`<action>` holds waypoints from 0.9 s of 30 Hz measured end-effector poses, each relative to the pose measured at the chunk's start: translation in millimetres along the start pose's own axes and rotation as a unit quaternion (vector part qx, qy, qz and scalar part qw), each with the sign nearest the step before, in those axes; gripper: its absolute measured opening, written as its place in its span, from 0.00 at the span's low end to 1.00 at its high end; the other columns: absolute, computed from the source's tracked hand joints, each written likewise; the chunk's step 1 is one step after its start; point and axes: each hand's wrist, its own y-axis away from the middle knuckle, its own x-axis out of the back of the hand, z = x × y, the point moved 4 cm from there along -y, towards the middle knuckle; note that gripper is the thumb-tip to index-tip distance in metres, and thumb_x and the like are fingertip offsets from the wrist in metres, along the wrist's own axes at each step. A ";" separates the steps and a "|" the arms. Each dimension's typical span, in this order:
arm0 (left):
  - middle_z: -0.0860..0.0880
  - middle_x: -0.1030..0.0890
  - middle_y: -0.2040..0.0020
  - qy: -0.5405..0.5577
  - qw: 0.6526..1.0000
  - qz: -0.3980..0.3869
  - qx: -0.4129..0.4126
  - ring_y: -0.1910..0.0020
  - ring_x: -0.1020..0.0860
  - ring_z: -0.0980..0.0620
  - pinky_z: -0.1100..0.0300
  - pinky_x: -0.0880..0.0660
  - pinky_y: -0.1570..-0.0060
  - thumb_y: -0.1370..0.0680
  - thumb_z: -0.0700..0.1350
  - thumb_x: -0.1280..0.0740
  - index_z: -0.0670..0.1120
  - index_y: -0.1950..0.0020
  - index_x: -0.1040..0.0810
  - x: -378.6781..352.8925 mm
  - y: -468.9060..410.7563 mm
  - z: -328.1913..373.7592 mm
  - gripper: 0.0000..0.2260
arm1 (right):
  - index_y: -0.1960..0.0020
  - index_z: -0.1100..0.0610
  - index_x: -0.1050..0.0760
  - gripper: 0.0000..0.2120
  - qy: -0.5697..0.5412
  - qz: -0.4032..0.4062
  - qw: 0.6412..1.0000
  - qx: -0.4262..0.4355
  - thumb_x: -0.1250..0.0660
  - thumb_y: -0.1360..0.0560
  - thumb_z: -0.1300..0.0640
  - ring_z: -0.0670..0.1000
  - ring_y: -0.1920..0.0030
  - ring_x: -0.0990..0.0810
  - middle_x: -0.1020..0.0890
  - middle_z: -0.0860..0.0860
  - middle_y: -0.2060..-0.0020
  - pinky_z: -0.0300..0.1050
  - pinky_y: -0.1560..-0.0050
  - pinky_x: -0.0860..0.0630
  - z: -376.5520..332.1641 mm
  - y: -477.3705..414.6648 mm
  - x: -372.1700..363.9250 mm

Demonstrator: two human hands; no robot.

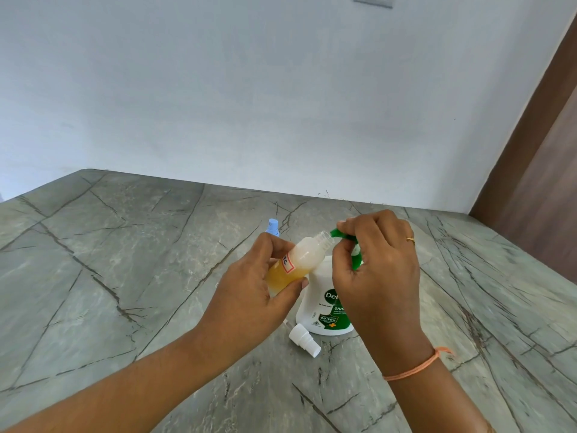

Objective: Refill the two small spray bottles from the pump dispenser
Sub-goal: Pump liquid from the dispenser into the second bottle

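My left hand [249, 289] grips a small clear spray bottle [299, 260] with its cap off, tilted so its open neck points at the green pump nozzle. Orange liquid fills its lower part. My right hand [374, 270] holds the green pump head [356, 260] of the white dispenser [324, 307], which stands on the table below. The bottle's white spray cap [304, 339] lies on the table in front of the dispenser. Behind my left hand, only the blue top of a second spray bottle [273, 226] shows.
The grey marbled table [125, 276] meets a pale wall at its far edge. A brown wooden panel [540, 182] runs along the right side.
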 end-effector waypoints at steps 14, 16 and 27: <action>0.61 0.21 0.53 -0.003 1.000 0.001 -0.007 0.52 0.23 0.63 0.61 0.22 0.53 0.29 0.50 0.29 0.61 0.51 0.33 2.0 -1.1 1.9 0.14 | 0.59 0.63 0.23 0.08 -0.002 0.022 1.000 0.000 0.40 0.30 0.63 0.54 0.61 0.28 0.23 0.55 0.63 0.36 0.58 0.38 5.1 4.4 -10.2; 0.60 0.21 0.53 -0.003 1.000 0.003 -0.006 0.52 0.23 0.62 0.60 0.22 0.53 0.29 0.51 0.29 0.61 0.50 0.33 1.9 -1.2 1.3 0.14 | 0.59 0.63 0.23 0.08 -0.005 0.018 1.000 -0.001 0.40 0.30 0.63 0.54 0.62 0.28 0.23 0.55 0.63 0.36 0.58 0.38 4.3 3.3 -7.9; 0.60 0.21 0.52 0.002 1.000 0.002 -0.001 0.52 0.23 0.63 0.57 0.22 0.52 0.29 0.51 0.30 0.59 0.50 0.32 1.0 -0.4 0.8 0.14 | 0.59 0.62 0.23 0.06 0.002 0.012 1.000 0.006 0.39 0.31 0.64 0.56 0.62 0.27 0.23 0.55 0.63 0.37 0.58 0.38 4.5 -1.0 -4.1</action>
